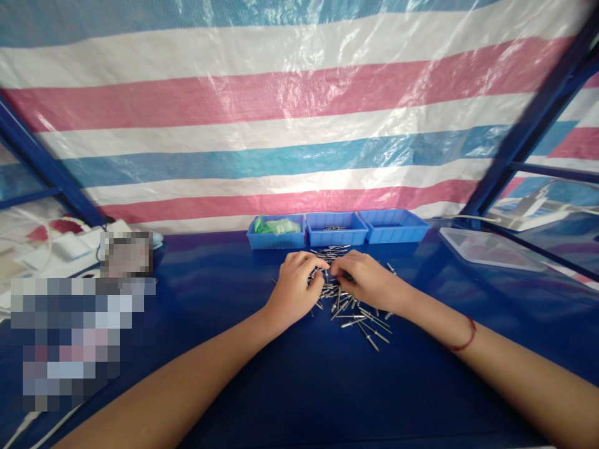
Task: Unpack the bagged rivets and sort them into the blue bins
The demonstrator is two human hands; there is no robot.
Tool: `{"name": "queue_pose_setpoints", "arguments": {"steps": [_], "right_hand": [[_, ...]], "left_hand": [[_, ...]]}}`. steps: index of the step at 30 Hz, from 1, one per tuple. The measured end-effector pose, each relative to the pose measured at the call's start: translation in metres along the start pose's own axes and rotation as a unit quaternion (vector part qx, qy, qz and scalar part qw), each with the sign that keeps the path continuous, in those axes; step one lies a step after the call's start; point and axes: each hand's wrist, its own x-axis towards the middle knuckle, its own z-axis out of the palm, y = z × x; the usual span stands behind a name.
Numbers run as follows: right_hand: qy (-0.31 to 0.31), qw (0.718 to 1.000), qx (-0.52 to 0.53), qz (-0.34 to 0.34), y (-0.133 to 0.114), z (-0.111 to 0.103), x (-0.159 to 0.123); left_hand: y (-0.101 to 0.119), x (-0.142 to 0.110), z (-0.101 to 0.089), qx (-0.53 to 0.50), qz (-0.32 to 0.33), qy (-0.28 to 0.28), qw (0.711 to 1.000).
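Observation:
A loose pile of small metal rivets [355, 315] lies on the dark blue table [299, 386]. My left hand [297, 287] and my right hand [365, 277] rest on the pile, fingertips meeting in the middle. Both hands have their fingers curled and pinched over rivets. Which pieces sit between the fingers is too small to make out. A red thread circles my right wrist [468, 333].
Three blue bins stand in a row at the table's back: the left bin [276, 240] holds green parts, the middle bin [336, 237] holds metal pieces, the right bin [393, 234] looks bare. A clear tray [486, 249] lies at right. A striped tarp hangs behind.

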Motion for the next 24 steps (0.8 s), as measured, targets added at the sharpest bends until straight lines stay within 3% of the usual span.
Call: {"name": "queue_pose_setpoints", "arguments": {"steps": [6,15,24], "right_hand": [[0.019,1.0,0.005,-0.008,0.001,0.004,-0.003],[0.094,0.989,0.117,0.009,-0.011,-0.002,0.0],[0.111,0.953,0.254,0.121,-0.014,-0.002,-0.005]], "left_hand": [[0.0,-0.001,0.001,0.017,0.0,-0.007,1.0],[-0.001,-0.001,0.002,0.006,0.015,0.013,1.0],[-0.002,-0.001,0.001,-0.02,0.016,0.011,1.0]]}}
